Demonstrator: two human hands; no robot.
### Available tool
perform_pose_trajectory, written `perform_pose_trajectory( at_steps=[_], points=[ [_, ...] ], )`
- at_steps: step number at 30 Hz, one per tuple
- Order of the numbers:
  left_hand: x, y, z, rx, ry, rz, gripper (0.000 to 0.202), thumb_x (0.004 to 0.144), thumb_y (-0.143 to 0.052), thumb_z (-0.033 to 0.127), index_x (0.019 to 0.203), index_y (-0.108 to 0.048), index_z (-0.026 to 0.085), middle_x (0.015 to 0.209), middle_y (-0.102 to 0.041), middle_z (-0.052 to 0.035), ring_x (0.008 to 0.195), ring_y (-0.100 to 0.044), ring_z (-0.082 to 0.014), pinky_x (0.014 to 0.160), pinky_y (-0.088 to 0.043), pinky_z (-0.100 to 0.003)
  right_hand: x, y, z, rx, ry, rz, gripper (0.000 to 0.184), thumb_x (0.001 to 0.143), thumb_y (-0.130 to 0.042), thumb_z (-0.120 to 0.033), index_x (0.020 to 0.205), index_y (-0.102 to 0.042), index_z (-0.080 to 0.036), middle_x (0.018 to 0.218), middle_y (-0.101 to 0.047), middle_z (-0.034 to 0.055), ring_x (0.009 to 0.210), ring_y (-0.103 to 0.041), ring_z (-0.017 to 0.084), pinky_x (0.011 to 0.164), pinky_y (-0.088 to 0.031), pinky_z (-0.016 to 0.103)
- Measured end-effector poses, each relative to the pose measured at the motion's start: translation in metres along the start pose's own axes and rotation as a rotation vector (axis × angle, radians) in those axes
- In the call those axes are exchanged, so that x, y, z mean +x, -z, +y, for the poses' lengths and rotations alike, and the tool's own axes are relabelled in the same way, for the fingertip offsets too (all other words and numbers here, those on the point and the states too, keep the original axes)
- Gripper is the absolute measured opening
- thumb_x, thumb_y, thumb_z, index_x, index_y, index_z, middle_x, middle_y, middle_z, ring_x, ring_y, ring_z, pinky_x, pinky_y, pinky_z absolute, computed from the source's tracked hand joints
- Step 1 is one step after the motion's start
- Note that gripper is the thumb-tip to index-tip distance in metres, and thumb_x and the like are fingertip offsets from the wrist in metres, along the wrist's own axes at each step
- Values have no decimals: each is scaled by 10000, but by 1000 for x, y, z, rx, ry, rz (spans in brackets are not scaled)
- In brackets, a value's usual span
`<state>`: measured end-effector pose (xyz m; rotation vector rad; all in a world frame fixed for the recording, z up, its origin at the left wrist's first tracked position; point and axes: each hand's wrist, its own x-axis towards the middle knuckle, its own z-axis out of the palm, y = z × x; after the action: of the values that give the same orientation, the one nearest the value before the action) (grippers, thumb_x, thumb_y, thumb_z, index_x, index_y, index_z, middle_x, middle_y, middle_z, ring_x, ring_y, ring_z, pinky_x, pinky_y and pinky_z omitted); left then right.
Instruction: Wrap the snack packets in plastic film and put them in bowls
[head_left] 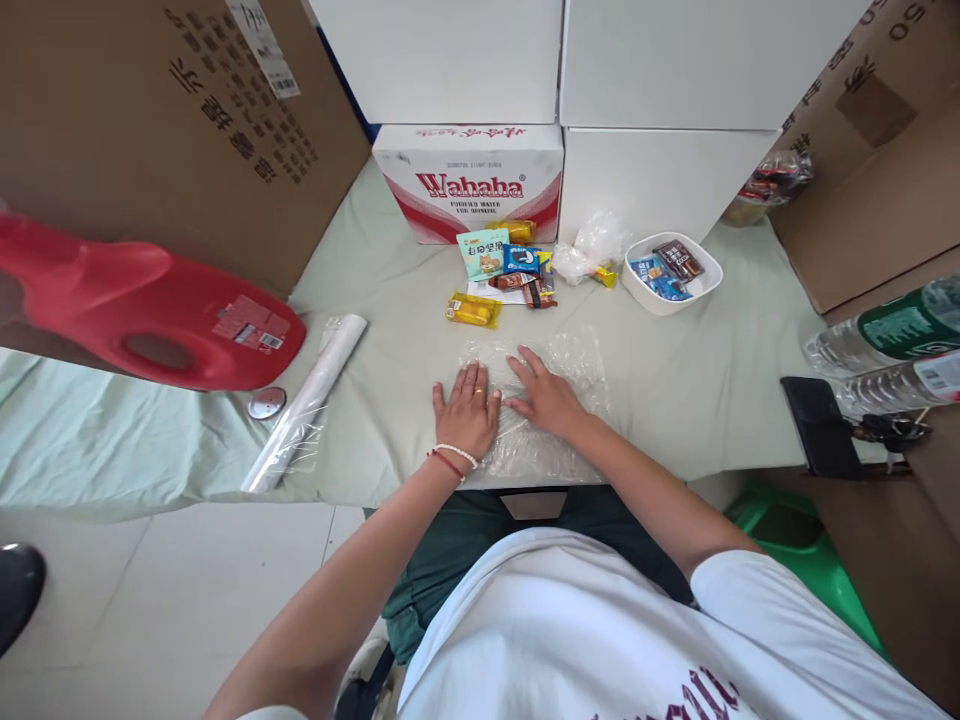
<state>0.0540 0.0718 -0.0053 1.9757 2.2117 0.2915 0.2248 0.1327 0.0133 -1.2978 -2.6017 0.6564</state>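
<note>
A crinkled sheet of clear plastic (555,450) lies on the cloth-covered table in front of me. My left hand (466,410) rests flat on its left side, fingers pointing away from me, with a ring and bracelets on. On its upper middle part sits my right hand (546,393), palm down, fingers spread and angled left. Neither hand grips anything. Beyond the plastic is a small pile of wrapped snacks, among them a yellow packet (473,310) and a pale green packet (484,255). A white bowl (709,285) holds blue and brown packets.
On the left are a roll of clear bags (307,400), a round metal disc (267,403) and a red jug (202,310). A Wahaba box (472,190) and white boxes stand behind. Plastic bottles (892,330) and a black phone-like object (820,428) lie at right.
</note>
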Motion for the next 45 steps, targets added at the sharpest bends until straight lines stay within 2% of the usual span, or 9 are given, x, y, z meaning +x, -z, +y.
perform_pose_trajectory(
  at_steps=[5, 9, 13, 19, 23, 27, 34, 40, 45],
  points=[
    [-4, 4, -10, 74, -62, -37, 665, 1072, -234, 472, 1648, -317, 151, 1716, -294, -145, 1604, -287, -276, 1284, -71, -682, -32, 3, 31, -83, 106, 171, 417, 1066, -444, -292, 1421, -648, -215, 1705, -356, 108, 1491, -413, 326, 1189, -403, 566],
    [0, 11, -26, 52, -154, -70, 652, 1063, -282, 476, 1655, -312, 203, 1713, -301, -135, 1591, -317, -285, 1282, -70, -679, -59, 16, 71, -189, -32, 174, 498, 1063, -468, -433, 1496, -593, -220, 1635, -480, 98, 1531, -328, 358, 1235, -300, 615],
    [-1, 14, -41, 13, -222, -45, 619, 1062, -307, 451, 1653, -322, 267, 1696, -349, -125, 1573, -359, -290, 1282, -75, -673, -65, 39, 101, -170, -151, 222, 503, 1044, -448, -437, 1437, -638, -188, 1534, -579, 140, 1422, -456, 356, 1177, -391, 582],
    [-1, 12, -42, -15, -225, -24, 625, 1060, -321, 452, 1656, -315, 266, 1698, -346, -122, 1573, -356, -301, 1281, -61, -681, 19, 74, 81, -113, -389, 277, 507, 1049, -385, -472, 1371, -638, -173, 1255, -708, 156, 1133, -653, 302, 975, -534, 446],
    [-1, 12, -43, -16, -231, -32, 624, 1060, -318, 455, 1655, -318, 268, 1707, -328, -109, 1577, -348, -292, 1286, -45, -672, 100, 68, 51, -189, -452, 232, 738, 990, -477, -666, 1543, -454, -177, 1362, -655, 188, 1272, -575, 370, 953, -536, 476],
    [-1, 12, -44, -26, -227, -35, 615, 1063, -322, 456, 1648, -339, 268, 1705, -333, -112, 1575, -351, -289, 1292, -36, -662, 137, 54, 47, -229, -503, 263, 799, 972, -560, -588, 1597, -358, -132, 1410, -616, 235, 1297, -540, 386, 973, -529, 494],
    [-2, 12, -45, -67, -237, -18, 613, 1066, -336, 454, 1649, -336, 265, 1708, -325, -106, 1581, -340, -283, 1295, -19, -666, 58, 76, 77, 54, -470, 236, 570, 938, -530, -392, 1450, -559, -144, 1184, -742, 159, 1084, -665, 310, 947, -538, 439],
    [-1, 10, -46, -79, -239, -9, 623, 1058, -370, 440, 1658, -312, 279, 1700, -339, -117, 1577, -349, -303, 1289, -33, -680, -26, 74, 41, 112, 77, 126, 469, 979, -515, -346, 1433, -590, -258, 1318, -687, 118, 1197, -609, 294, 1065, -478, 502],
    [-2, 10, -46, -76, -237, -13, 625, 1058, -373, 443, 1659, -309, 283, 1697, -344, -118, 1572, -358, -313, 1288, -40, -684, -26, 57, 27, 13, 303, -145, 545, 988, -600, -402, 1506, -547, -243, 1413, -623, 148, 1336, -513, 317, 1134, -419, 543]
  ],
)
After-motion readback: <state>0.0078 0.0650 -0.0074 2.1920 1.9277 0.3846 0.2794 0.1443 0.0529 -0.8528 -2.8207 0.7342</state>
